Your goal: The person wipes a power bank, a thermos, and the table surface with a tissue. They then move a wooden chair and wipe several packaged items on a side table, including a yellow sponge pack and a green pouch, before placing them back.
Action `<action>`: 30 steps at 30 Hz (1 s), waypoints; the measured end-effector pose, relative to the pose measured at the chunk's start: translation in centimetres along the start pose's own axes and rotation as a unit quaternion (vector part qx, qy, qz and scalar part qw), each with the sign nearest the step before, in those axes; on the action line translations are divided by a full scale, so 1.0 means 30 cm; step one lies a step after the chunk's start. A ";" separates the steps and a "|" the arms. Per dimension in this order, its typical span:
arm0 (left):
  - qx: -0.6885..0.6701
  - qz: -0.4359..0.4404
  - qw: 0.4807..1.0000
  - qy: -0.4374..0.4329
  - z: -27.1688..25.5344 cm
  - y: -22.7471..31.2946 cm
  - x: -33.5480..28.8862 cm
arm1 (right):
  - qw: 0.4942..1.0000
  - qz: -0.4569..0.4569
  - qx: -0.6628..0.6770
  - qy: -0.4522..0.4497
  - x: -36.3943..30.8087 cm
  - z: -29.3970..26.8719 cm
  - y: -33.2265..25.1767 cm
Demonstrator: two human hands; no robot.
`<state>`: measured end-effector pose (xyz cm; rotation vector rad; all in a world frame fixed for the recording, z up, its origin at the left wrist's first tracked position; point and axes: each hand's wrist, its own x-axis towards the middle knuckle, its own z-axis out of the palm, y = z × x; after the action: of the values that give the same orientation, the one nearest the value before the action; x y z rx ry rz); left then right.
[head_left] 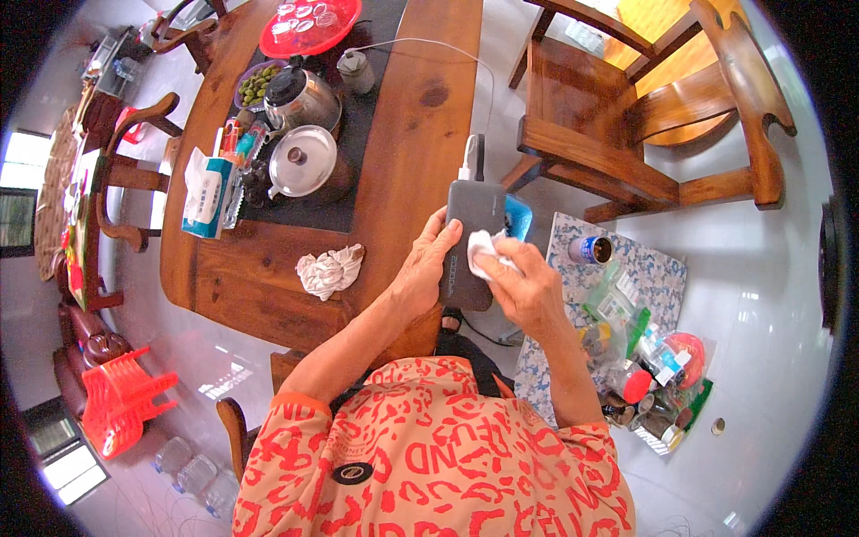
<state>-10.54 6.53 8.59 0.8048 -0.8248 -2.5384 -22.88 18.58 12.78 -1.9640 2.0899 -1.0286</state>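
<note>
My left hand (422, 267) grips the left edge of a dark grey power bank (472, 219), held upright over the edge of the wooden table (420, 134). My right hand (528, 285) presses a small white tissue (488, 249) against the power bank's face. A white cable (465, 161) is plugged into the top of the power bank and runs up across the table. A blue object (519, 215) shows just behind the power bank.
A crumpled white cloth (329, 268) lies on the table near my left hand. Two metal kettles (304, 161), a tissue pack (206, 192) and a red tray (309, 25) sit further back. A wooden armchair (662, 107) stands right. Bottles and packets (640, 358) lie on a patterned mat.
</note>
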 end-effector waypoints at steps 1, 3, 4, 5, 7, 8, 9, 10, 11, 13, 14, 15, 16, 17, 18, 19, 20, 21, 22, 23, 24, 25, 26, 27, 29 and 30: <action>0.007 -0.001 1.000 0.002 0.001 -0.004 -0.003 | 1.000 0.001 -0.003 0.014 0.017 0.010 0.018; 0.007 -0.015 1.000 0.010 0.011 0.001 -0.011 | 0.999 0.018 -0.004 0.031 0.041 0.025 0.048; 0.008 -0.022 1.000 0.014 0.014 0.004 -0.013 | 0.999 0.026 -0.007 0.041 0.046 0.031 0.057; 0.013 -0.020 1.000 0.016 0.008 0.001 -0.011 | 0.998 0.032 -0.009 0.050 0.052 0.038 0.063; 0.004 -0.014 1.000 0.022 0.010 -0.001 -0.006 | 0.998 0.024 -0.034 0.053 0.057 0.037 0.056; -0.001 -0.012 1.000 0.025 0.009 -0.003 -0.004 | 0.998 0.012 -0.038 0.039 0.053 0.032 0.043; -0.007 -0.008 1.000 0.023 0.006 -0.003 -0.001 | 0.999 0.000 -0.042 0.025 0.046 0.026 0.028; -0.014 -0.004 1.000 0.022 0.003 -0.002 0.002 | 0.999 -0.012 -0.046 0.011 0.033 0.023 0.016; -0.020 -0.001 1.000 0.019 0.001 -0.001 0.005 | 0.999 -0.025 -0.042 -0.006 0.013 0.031 0.010; -0.015 -0.004 1.000 0.011 -0.008 0.004 0.006 | 0.999 -0.040 -0.022 -0.019 -0.003 0.034 -0.005; -0.011 -0.006 1.000 0.007 -0.012 0.003 0.004 | 0.999 -0.040 -0.017 -0.015 -0.006 0.039 -0.007; -0.015 -0.004 1.000 0.000 -0.011 -0.002 0.002 | 0.999 -0.035 -0.029 -0.006 0.003 0.038 -0.004; -0.018 -0.010 1.000 0.001 -0.008 -0.003 0.003 | 0.999 -0.029 -0.040 0.004 0.024 0.035 0.004; -0.020 -0.017 1.000 0.001 -0.001 0.000 0.002 | 0.998 -0.023 -0.051 0.014 0.045 0.035 0.015; -0.023 -0.023 0.999 0.001 0.002 0.001 0.002 | 0.998 -0.012 -0.051 0.021 0.063 0.039 0.028; -0.021 -0.025 0.999 -0.004 -0.007 -0.010 0.006 | 0.998 -0.004 -0.061 0.033 0.087 0.043 0.037; -0.022 -0.025 0.999 -0.003 -0.007 -0.010 0.007 | 0.997 0.004 -0.070 0.044 0.112 0.046 0.040; -0.024 -0.026 0.999 -0.001 -0.006 -0.011 0.008 | 0.995 0.007 -0.089 0.050 0.135 0.051 0.044; -0.026 -0.026 0.999 0.001 -0.003 -0.011 0.009 | 0.992 0.011 -0.109 0.056 0.157 0.057 0.045; -0.005 -0.008 1.000 0.018 0.013 -0.006 0.011 | 0.990 0.015 -0.130 0.060 0.169 0.059 0.041; -0.020 -0.011 1.000 0.019 0.012 -0.008 0.017 | 0.990 0.011 -0.136 0.045 0.176 0.060 0.033; -0.034 -0.015 0.999 0.019 0.008 -0.009 0.023 | 0.989 0.007 -0.143 0.030 0.181 0.060 0.024; -0.049 -0.016 0.998 0.021 0.004 -0.008 0.028 | 0.989 0.001 -0.148 0.014 0.186 0.062 0.020; -0.049 -0.030 0.998 0.030 0.000 -0.002 0.029 | 0.989 -0.017 -0.149 -0.004 0.182 0.065 0.016; -0.048 -0.057 0.996 0.048 -0.005 0.012 0.027 | 0.986 -0.051 -0.152 -0.040 0.162 0.071 0.003; -0.042 -0.057 0.996 0.059 -0.002 0.016 0.024 | 0.985 -0.071 -0.145 -0.068 0.151 0.071 -0.005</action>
<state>-10.99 5.78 8.56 0.9890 -0.6465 -2.5758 -22.43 13.58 12.89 -2.2728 2.1523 -0.6151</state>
